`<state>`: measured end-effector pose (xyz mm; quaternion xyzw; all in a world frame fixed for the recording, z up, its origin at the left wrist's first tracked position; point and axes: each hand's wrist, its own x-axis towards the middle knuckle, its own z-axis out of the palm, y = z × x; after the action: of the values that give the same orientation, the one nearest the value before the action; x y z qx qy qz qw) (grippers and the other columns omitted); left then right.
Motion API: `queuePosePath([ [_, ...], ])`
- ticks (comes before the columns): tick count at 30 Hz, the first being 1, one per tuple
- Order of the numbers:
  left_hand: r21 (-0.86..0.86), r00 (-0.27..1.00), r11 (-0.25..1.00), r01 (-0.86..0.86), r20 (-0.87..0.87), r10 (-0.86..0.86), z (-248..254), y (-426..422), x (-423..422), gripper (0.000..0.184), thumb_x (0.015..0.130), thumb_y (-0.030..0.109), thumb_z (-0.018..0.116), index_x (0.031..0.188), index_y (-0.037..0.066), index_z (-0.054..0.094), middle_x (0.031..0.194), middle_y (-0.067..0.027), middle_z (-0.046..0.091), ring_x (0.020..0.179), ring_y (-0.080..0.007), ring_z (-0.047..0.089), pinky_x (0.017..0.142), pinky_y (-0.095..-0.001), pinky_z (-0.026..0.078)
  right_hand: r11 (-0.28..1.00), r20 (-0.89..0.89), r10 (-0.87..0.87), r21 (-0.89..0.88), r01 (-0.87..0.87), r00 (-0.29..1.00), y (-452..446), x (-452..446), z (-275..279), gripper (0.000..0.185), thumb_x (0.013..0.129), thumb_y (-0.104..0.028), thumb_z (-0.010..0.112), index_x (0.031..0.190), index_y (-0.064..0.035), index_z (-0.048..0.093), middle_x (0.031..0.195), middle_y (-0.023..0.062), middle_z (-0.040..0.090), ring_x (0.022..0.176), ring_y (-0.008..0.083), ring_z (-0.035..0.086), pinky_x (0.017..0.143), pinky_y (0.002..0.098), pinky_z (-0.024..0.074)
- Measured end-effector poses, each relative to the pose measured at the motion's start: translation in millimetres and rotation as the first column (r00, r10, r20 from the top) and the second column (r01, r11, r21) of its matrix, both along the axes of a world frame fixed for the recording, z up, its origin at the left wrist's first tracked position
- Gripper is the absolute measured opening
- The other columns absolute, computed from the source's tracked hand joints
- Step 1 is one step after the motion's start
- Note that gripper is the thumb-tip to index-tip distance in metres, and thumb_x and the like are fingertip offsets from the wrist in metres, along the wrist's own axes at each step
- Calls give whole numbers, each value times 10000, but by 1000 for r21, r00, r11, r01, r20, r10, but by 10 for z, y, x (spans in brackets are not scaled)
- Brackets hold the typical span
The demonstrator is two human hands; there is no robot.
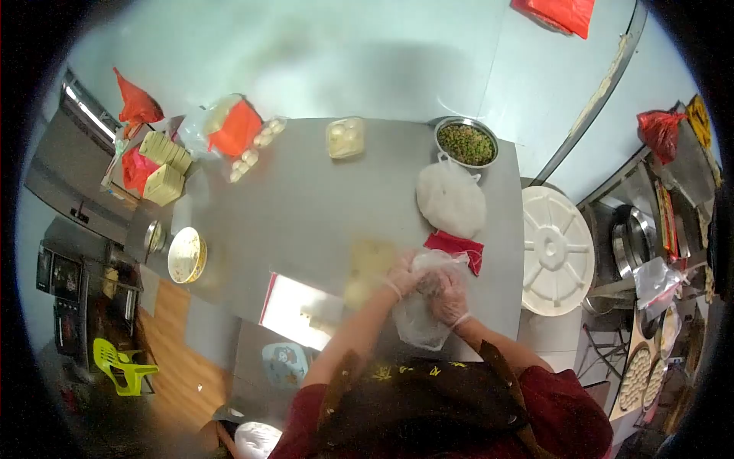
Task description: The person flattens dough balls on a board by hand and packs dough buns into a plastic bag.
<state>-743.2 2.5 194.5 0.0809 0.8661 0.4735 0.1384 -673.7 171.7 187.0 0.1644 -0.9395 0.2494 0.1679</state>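
My left hand [404, 275] and my right hand [448, 301], both apparently in thin clear gloves, are close together near the front of the grey table [287, 206]. Their fingers are closed on a clear plastic bag [420, 329], which hangs loosely below them. Something dark shows between the hands, too blurred to name. Just beyond lies a red cloth-like piece [457, 246], and behind it a tied white plastic bag [451, 200]. To the left of my left hand is a pale yellowish board [368, 264].
At the back right stands a metal bowl of chopped green filling [466, 144]. A clear box of white pieces [345, 138] sits at the back edge. Leftward are a patterned bowl [187, 255] and stacked boxes [164, 183]. A round white lid [556, 251] is beside the table's right edge.
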Motion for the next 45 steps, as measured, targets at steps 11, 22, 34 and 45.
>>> queuePosePath([
  [11, 50, 990, 992, -114, 92, 109, -626, 211, -64, 447, 739, 287, 583, 1156, 140, 519, 974, -183, 623, 913, -350, 601, 795, -420, 469, 983, 91, 117, 130, -128, 989, 17, -237, -26, 573, 602, -186, 679, 1130, -34, 517, 1105, 177, 537, 1020, 332, 511, 889, 406, 414],
  [22, -120, 879, 896, -427, 175, 443, 15, 188, -26, 419, 658, 238, 593, 1030, 47, 591, 948, -172, 633, 895, -318, 611, 801, -391, 470, 965, 165, 101, 224, -137, 981, -67, -350, 268, 508, 529, -299, 733, 972, -122, 557, 1017, 46, 563, 938, 242, 529, 775, 401, 424],
  [34, 33, 854, 901, -433, 335, 399, 313, 134, 43, 621, 609, 130, 693, 1183, -13, 506, 997, -134, 622, 888, -221, 598, 797, -323, 482, 903, 177, 430, -81, -422, 885, 572, -142, 328, 540, 542, -139, 730, 1054, -118, 559, 1123, 82, 564, 1026, 327, 530, 898, 430, 413],
  [45, 122, 848, 839, -530, 104, 520, -108, 85, 39, 441, 624, 94, 686, 1045, 39, 568, 889, -80, 632, 758, -171, 597, 661, -303, 504, 733, 782, 472, -604, 312, 407, 1021, -247, 775, 584, 725, -106, 639, 1273, -86, 438, 1006, 50, 596, 944, 187, 567, 734, 297, 503],
])
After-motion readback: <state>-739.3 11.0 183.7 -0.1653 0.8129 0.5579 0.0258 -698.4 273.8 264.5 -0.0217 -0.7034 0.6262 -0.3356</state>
